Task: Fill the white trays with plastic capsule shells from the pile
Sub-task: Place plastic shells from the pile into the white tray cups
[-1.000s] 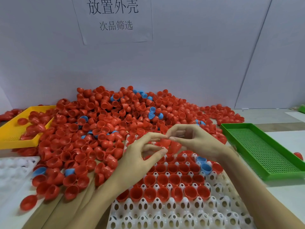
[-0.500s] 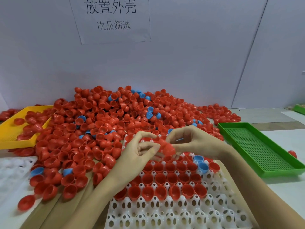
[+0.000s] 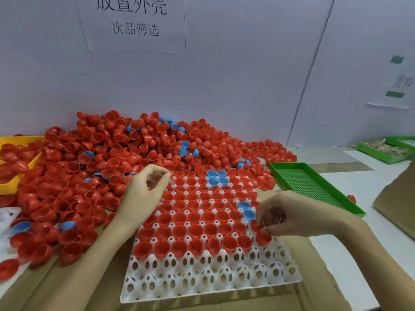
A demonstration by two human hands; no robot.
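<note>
A white tray (image 3: 211,279) with rows of cup-shaped sockets lies in front of me, most of its far rows holding red shells and a few blue ones. A big pile of red and blue capsule shells (image 3: 125,158) spreads behind and to the left of it. My right hand (image 3: 289,214) is at the tray's right edge, fingertips pinching a red shell (image 3: 263,237) over a socket in the last filled row. My left hand (image 3: 143,194) hovers over the tray's far left corner, fingers curled; whether it holds anything is unclear.
A yellow tray (image 3: 13,182) with red shells sits far left. A green perforated tray (image 3: 314,185) lies right of the pile, more green trays (image 3: 386,151) beyond it. Brown cardboard (image 3: 399,198) sits at right and under the white tray. Another white tray (image 3: 6,218) edge shows left.
My hands, held together over the tray's far end, have separated. The right hand came down to the tray's right edge with a red shell; the left stayed near the pile.
</note>
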